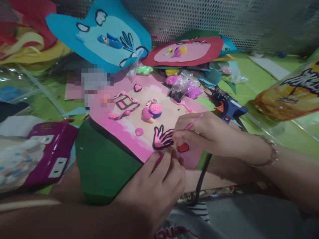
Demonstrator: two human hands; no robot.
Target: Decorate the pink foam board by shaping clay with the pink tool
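A pink and beige craft board (129,132) lies tilted before me, with clay shapes stuck on it: a heart, a house outline, a pink and blue swirl figure (152,112) and a pink leaf shape outlined in black (161,137). My right hand (204,134) pinches a thin pink stick (193,123), its tip down by the leaf shape. My left hand (159,181) rests at the board's near edge, fingers curled and pressed on the board just below the leaf. A red clay piece (183,148) sits under my right hand.
A blue glue gun (228,107) lies right of the board, its black cord (201,179) running down toward me. Plastic bags of clay (184,85), a blue cat-shaped board (104,35), a red board (185,51), a purple box (48,152) and an orange packet (289,96) surround the work.
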